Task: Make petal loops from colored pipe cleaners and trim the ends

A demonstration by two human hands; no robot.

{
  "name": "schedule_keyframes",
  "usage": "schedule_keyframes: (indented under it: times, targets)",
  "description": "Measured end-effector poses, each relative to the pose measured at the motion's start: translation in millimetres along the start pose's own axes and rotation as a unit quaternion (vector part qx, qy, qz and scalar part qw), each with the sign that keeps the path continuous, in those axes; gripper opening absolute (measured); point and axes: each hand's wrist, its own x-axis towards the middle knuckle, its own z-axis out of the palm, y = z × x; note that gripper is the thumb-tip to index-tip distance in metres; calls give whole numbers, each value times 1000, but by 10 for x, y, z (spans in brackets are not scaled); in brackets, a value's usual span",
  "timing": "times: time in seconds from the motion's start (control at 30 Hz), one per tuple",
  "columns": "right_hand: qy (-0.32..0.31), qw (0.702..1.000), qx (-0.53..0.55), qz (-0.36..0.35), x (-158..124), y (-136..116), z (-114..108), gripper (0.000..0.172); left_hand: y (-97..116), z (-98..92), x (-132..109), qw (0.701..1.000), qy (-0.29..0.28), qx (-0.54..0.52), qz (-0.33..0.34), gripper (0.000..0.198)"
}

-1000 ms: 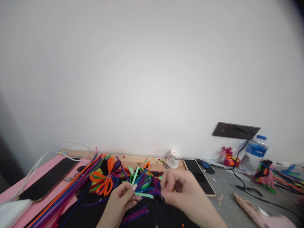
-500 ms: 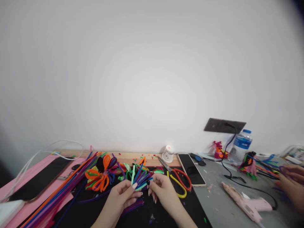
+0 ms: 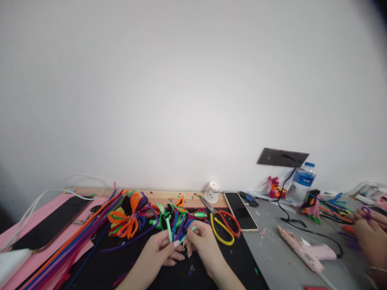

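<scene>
Between my two hands is a small bunch of cut pipe cleaners [image 3: 175, 226] in mint green, blue and purple. My left hand [image 3: 163, 249] is closed on its lower left side, with a mint green piece standing up by the thumb. Thumb and fingers of my right hand [image 3: 200, 241] pinch the bunch from the right, partly covering it. Just behind lie an orange pipe-cleaner flower [image 3: 132, 217] and green and white pipe-cleaner loops [image 3: 161, 213]. Scissors [image 3: 225, 224] with red and yellow handles rest to the right of my right hand.
Long pipe cleaners [image 3: 81, 237] lie on pink sheets at left, beside a black phone [image 3: 51, 223]. Rightward are a phone [image 3: 241, 211], an upturned paper cup [image 3: 212, 192], a pink glue gun [image 3: 305, 249] with a cord, and a water bottle [image 3: 302, 181]. A co-worker's hands [image 3: 369, 229] hold something purple.
My hands keep hold of the bunch, its pieces now more upright and closer together. The view has shifted slightly. The co-worker's hands have come further into view at right.
</scene>
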Motion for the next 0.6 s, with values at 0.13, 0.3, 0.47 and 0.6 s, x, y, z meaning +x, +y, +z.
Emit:
schedule_keyframes:
  times: [0.13, 0.3, 0.47, 0.6]
  targets:
    - [-20, 999, -19, -17, -10, -5, 0, 21, -18, 24, -29, 1000, -22, 21, 3, 45]
    - [-63, 997, -28, -25, -18, 22, 3, 21, -100, 41, -32, 996, -70, 45, 18, 49]
    - [-75, 997, -13, 4, -18, 37, 6, 26, -258, 13, 29, 988, -144, 47, 11, 50]
    - [-82, 996, -6, 25, -33, 1, 12, 30, -254, 21, 26, 988, -148, 47, 2, 47]
